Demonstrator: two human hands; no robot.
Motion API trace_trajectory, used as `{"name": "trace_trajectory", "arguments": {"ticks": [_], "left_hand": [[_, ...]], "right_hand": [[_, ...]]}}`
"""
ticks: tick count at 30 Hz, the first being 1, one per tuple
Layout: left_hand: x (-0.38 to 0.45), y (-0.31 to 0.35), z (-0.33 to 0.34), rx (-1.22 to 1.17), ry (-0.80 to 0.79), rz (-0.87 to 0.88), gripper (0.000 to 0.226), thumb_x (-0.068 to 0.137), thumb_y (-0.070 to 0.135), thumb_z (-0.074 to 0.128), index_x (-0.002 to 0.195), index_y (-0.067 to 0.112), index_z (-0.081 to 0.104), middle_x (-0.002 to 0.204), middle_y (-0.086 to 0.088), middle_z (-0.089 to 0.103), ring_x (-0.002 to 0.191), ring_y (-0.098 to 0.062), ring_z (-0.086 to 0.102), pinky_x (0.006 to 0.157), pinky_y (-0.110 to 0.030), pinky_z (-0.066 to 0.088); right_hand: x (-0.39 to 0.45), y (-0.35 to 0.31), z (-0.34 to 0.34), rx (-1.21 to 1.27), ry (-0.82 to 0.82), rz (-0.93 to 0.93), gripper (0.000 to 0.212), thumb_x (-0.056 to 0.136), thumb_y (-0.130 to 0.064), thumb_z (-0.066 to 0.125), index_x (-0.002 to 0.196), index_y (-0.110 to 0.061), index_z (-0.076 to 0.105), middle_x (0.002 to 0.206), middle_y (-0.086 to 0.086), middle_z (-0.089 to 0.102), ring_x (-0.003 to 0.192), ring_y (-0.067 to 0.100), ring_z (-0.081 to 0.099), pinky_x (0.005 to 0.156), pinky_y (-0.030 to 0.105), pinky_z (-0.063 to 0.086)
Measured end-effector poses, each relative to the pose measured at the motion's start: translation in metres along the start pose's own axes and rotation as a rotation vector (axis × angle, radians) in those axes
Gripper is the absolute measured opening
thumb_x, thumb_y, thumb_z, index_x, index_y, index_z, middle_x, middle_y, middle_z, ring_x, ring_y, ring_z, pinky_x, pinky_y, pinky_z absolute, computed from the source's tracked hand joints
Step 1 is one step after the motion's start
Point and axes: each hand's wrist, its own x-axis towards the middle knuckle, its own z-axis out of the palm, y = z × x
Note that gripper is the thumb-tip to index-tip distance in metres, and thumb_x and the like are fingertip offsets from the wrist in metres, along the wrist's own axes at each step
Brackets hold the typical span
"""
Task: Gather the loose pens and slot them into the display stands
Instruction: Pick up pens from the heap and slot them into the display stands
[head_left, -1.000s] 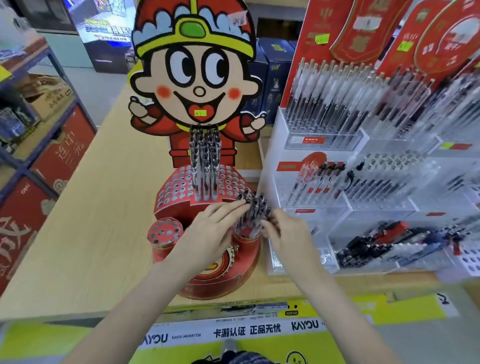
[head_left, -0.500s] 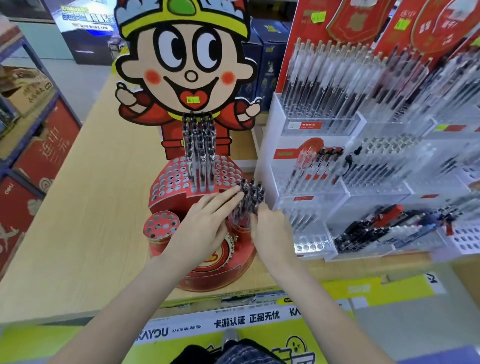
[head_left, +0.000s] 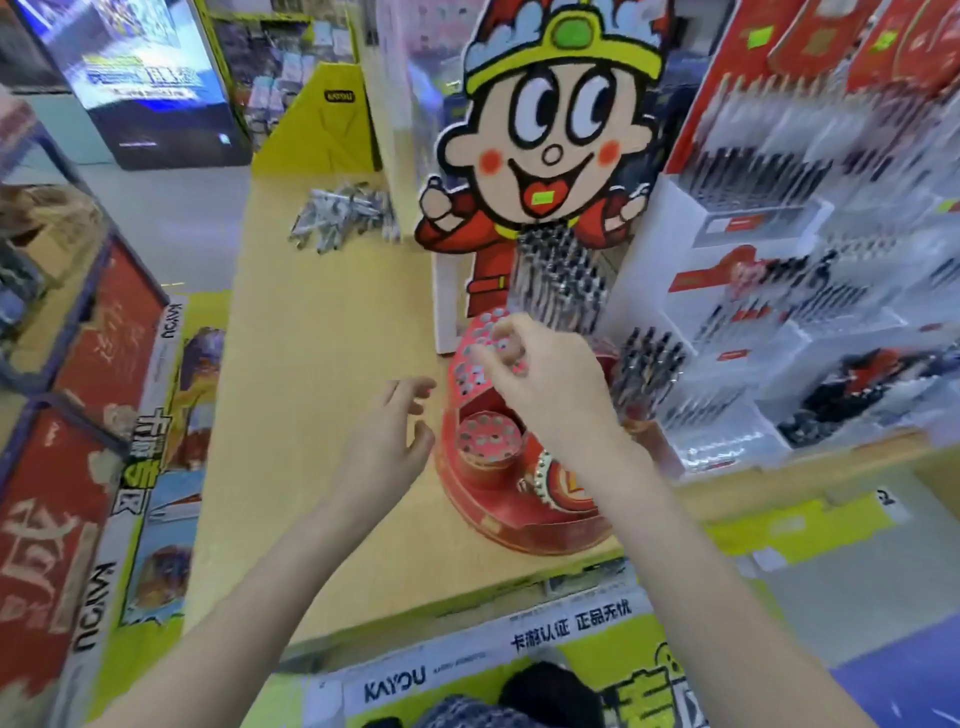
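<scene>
Now: left hand (head_left: 384, 441) empty | right hand (head_left: 545, 379) empty | loose pens (head_left: 343, 213) far back

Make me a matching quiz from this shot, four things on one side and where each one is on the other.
Things:
1. loose pens
2. left hand
3. right hand
4. small round holder

Places:
A. over the red stand's holed top
B. far end of the table
C. front of the stand, holes empty
D. above bare tabletop, left of stand

Pairs: 1-B, 2-D, 3-A, 4-C

You are looking at "KAYOU" on the white shelf-edge strip (head_left: 395, 688), beside "卡游认证 正品无忧", and "KAYOU" again on the yellow cardboard stand (head_left: 340, 96)
</scene>
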Motion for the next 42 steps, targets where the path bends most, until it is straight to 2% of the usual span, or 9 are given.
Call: {"name": "trace_trajectory", "arguments": {"ticks": [3,6,21,24,28,33,37,39,42], "left_hand": [[-0.012,-0.057,-0.050,0.020,0.012,-0.186,0.035,0.086,-0.003,0.051,0.120,0.004,0.052,0.106,-0.007,0.060,0.089,-0.021,0.059,0.074,-0.023,0.037],[-0.011,-0.104,-0.095,0.089,-0.025,-0.308,0.032,0.087,0.000,0.050,0.119,0.004,0.052,0.105,-0.009,0.062,0.093,-0.026,0.059,0.078,-0.030,0.040],[0.195,-0.273,-0.182,0.133,-0.058,-0.341,0.030,0.091,0.006,0.047,0.120,0.002,0.053,0.114,-0.011,0.060,0.103,-0.026,0.056,0.075,-0.028,0.038],[0.283,-0.325,-0.166,0.151,-0.045,-0.332,0.030,0.090,0.011,0.050,0.119,0.005,0.057,0.121,-0.013,0.058,0.111,-0.029,0.053,0.080,-0.027,0.034],[0.395,-0.378,-0.139,0.252,-0.094,-0.324,0.033,0.093,0.024,0.049,0.124,0.014,0.053,0.131,-0.018,0.045,0.124,-0.033,0.039,0.096,-0.034,0.027],[0.486,-0.393,-0.104,0.160,-0.189,-0.466,0.055,0.094,0.039,0.047,0.132,0.001,0.034,0.136,-0.022,0.036,0.126,-0.037,0.032,0.102,-0.039,0.027],[0.503,-0.386,-0.079,0.322,-0.292,-0.447,0.088,0.085,0.053,0.058,0.141,-0.002,0.019,0.141,-0.019,0.028,0.131,-0.034,0.026,0.105,-0.040,0.027],[0.495,-0.391,-0.071,0.456,-0.252,-0.352,0.087,0.082,0.051,0.060,0.139,-0.006,0.028,0.133,-0.020,0.041,0.122,-0.031,0.039,0.097,-0.035,0.037],[0.488,-0.401,-0.079,0.762,-0.261,-0.228,0.047,0.055,0.040,0.069,0.088,0.006,0.070,0.077,-0.003,0.063,0.069,-0.015,0.060,0.051,-0.019,0.042]], "right_hand": [[-0.002,-0.030,0.081,-0.048,-0.370,0.064,0.033,0.091,-0.040,0.055,0.113,-0.016,0.057,0.091,0.002,0.070,0.090,0.024,0.064,0.082,0.038,0.049],[-0.003,-0.041,0.126,-0.127,-0.496,0.084,0.034,0.092,-0.038,0.053,0.118,-0.017,0.054,0.088,0.003,0.070,0.089,0.026,0.065,0.077,0.034,0.049],[0.245,-0.048,0.286,-0.055,-0.495,0.311,0.029,0.094,-0.036,0.052,0.109,-0.011,0.056,0.095,0.005,0.062,0.077,0.029,0.068,0.076,0.043,0.054],[0.310,-0.033,0.331,-0.054,-0.418,0.481,0.038,0.091,-0.036,0.057,0.113,-0.006,0.059,0.106,0.013,0.061,0.097,0.031,0.063,0.079,0.031,0.045],[0.397,-0.013,0.388,-0.014,-0.200,0.576,0.073,0.085,-0.037,0.065,0.141,-0.003,0.032,0.143,0.017,0.034,0.130,0.032,0.038,0.104,0.037,0.034],[0.481,-0.009,0.432,-0.242,-0.146,0.605,0.080,0.089,-0.037,0.060,0.142,0.004,0.015,0.148,0.020,0.026,0.137,0.032,0.025,0.106,0.039,0.028],[0.504,-0.006,0.449,-0.274,-0.214,0.748,0.058,0.096,-0.018,0.048,0.140,0.005,0.018,0.146,0.022,0.029,0.134,0.035,0.030,0.102,0.041,0.033],[0.507,-0.002,0.446,-0.274,-0.270,0.761,0.051,0.095,-0.013,0.048,0.137,0.003,0.023,0.141,0.021,0.037,0.128,0.036,0.039,0.095,0.042,0.037],[0.493,0.004,0.421,-0.346,-0.407,0.718,0.056,0.092,-0.018,0.056,0.135,0.003,0.026,0.129,0.020,0.051,0.116,0.035,0.051,0.085,0.041,0.042]]}}
